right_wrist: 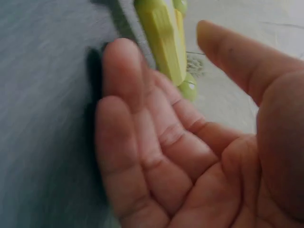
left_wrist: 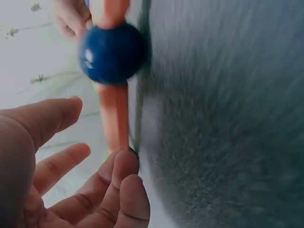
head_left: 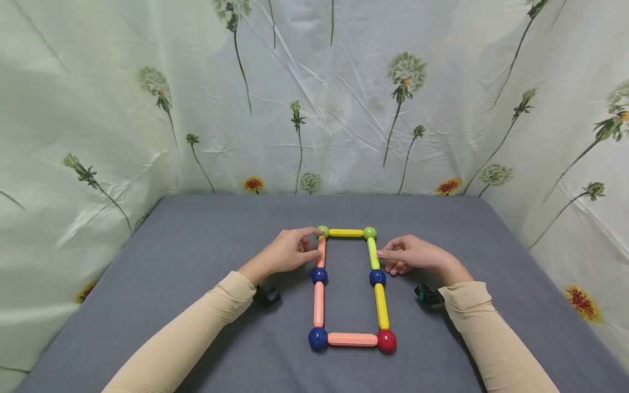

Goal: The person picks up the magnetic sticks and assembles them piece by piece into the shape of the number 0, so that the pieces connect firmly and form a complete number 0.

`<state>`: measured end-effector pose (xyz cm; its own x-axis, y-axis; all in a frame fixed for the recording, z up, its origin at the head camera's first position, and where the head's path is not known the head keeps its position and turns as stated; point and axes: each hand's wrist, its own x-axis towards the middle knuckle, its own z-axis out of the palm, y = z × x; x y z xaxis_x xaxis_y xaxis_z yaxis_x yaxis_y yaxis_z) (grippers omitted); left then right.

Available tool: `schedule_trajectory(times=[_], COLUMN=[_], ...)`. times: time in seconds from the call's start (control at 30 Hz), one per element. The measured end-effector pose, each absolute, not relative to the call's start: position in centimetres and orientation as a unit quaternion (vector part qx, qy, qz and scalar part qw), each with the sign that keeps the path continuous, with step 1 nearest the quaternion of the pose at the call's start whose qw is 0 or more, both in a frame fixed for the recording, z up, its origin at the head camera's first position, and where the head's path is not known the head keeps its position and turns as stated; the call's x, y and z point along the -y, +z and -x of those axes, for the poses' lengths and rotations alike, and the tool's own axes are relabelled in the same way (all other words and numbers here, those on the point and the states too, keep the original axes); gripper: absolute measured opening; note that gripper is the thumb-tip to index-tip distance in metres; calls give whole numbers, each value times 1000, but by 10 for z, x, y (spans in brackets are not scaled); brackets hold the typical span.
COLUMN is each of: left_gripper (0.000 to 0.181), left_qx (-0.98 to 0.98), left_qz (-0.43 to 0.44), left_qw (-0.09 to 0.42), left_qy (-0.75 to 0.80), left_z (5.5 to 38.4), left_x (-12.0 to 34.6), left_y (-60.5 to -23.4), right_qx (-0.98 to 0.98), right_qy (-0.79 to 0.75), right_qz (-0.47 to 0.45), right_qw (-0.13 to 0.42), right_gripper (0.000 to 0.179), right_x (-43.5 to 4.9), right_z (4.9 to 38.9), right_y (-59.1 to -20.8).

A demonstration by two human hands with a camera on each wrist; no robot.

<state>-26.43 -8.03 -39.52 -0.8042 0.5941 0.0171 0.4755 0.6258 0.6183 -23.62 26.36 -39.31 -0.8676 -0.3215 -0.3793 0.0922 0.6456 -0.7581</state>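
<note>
Balls and ribbed sticks form an upright rectangle on the cloth. My left hand [head_left: 285, 251] is at its far left corner, index fingertip at a green ball [head_left: 322, 231] and thumb beside an orange stick [head_left: 321, 252]. In the left wrist view the fingers are loosely bent and the thumb stands apart, near that stick [left_wrist: 114, 116] and a blue ball [left_wrist: 114, 53]. My right hand [head_left: 417, 254] is on the far right side, its fingertips right at a lime stick [head_left: 373, 253]. The right wrist view shows relaxed fingers with nothing between them and the thumb.
A yellow stick [head_left: 346, 233] spans the far side to another green ball [head_left: 370, 233]. Nearer me are blue balls [head_left: 377, 277], a yellow stick [head_left: 381, 307], orange sticks [head_left: 352, 339] and a red ball [head_left: 386, 341]. A flowered curtain [head_left: 344, 109] hangs behind the grey cloth [head_left: 221, 229].
</note>
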Motion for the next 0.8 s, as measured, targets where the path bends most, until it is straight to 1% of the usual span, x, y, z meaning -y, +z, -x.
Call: schedule_trajectory(times=[0.07,0.27,0.33,0.47,0.63,0.8], left_gripper=[52,49,46,40,29,26], left_qx=[-893,-874,-869,-865,-866,-866], left_qz=[-310,-340,-347,-356,-355,-346], left_qw=[107,176,184,171,151,146], left_qy=[309,300,301,309,319,329], left_z=[256,233,229,226,226,227], left_x=[83,92,93,95,96,94], left_y=[-392,-388,-390,-394,-398,-398], right_qx=[-871,-863,-862,-863,-863,-865], right_qy=[-417,-426,-429,-430,-426,-424], right_qz=[73,119,128,151,184,195], right_qw=[251,246,238,218,200,184], right_gripper=[39,45,48,49,41,35], right_x=[-268,-270,-266,-259,-251,-250], right_z=[232,215,211,204,202,204], right_y=[-391,-384,-383,-383,-387,-389])
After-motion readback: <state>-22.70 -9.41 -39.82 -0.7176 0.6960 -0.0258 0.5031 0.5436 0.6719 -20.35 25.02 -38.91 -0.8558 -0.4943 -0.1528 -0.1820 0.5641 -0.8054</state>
